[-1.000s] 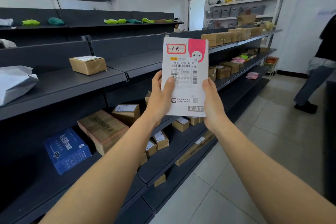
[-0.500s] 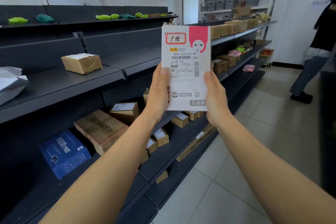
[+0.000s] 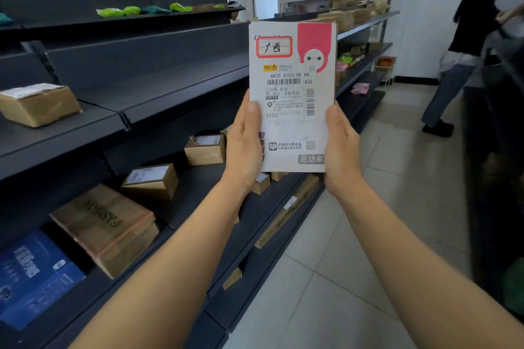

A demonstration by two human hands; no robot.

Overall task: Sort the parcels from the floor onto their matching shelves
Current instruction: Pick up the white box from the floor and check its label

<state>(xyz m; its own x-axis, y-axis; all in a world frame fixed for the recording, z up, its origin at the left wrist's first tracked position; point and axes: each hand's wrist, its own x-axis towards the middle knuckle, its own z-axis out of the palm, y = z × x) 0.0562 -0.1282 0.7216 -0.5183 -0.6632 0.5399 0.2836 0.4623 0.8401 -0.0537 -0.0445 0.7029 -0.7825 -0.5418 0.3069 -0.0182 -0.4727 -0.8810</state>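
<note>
A flat white paper parcel with a pink corner and a printed shipping label (image 3: 292, 96) is standing upright in mid-air in front of the dark grey metal shelving unit (image 3: 158, 88), its label side facing the camera; a red-bordered sticker with handwritten characters (image 3: 274, 47) is sitting at its upper left. The left hand (image 3: 243, 144) is gripping the parcel's lower left edge, its thumb (image 3: 253, 113) lying flat along the front face and pointing up; the remaining fingers are wrapping behind the parcel and are hidden, so how far they are curling cannot be told. The right hand (image 3: 340, 147) is clamping the lower right edge in the same way, its thumb (image 3: 332, 113) pressing on the front near the barcode strip, the other fingers out of sight behind. Both palms are closing on the parcel's sides, with the bottom edge sitting just above the wrists.

Brown cardboard boxes are lying on the shelves to the left: one small box (image 3: 38, 105) on the upper shelf, a larger box printed "FASHION" (image 3: 105, 227) on a lower shelf, and a blue printed carton (image 3: 31, 275) just beside it. A person in a black top and jeans (image 3: 465, 45) is standing on the pale tiled floor (image 3: 382, 193) far right, well apart.
</note>
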